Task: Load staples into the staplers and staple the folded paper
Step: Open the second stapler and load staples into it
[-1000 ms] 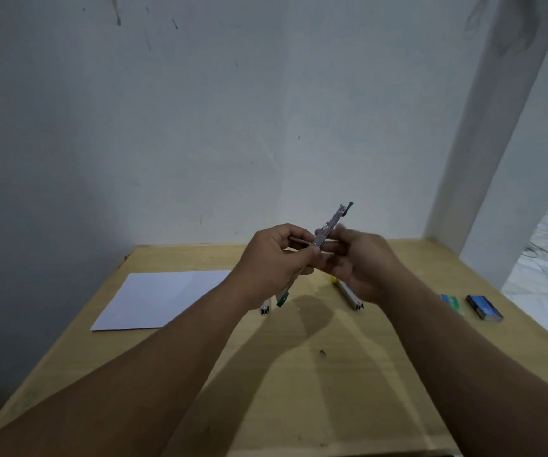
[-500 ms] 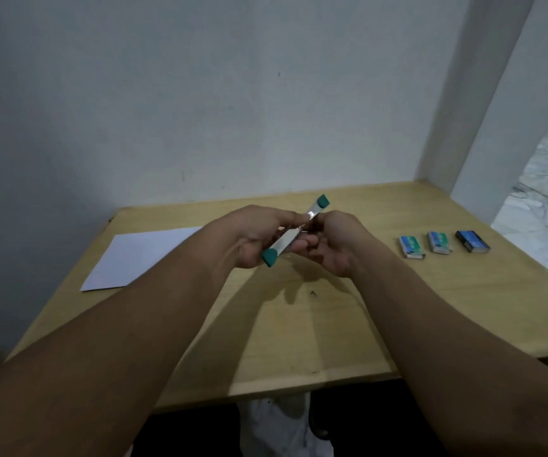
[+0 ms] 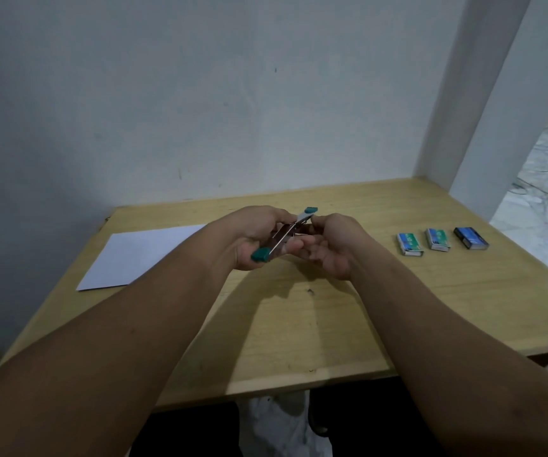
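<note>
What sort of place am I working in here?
Probably a plain room at home: a bare wooden table against a scuffed white wall, with marble-look floor past a pillar.

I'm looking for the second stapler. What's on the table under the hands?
Under the left hand and right hand, which hold the green stapler, only shadowed table shows; the patch directly behind them is covered.
</note>
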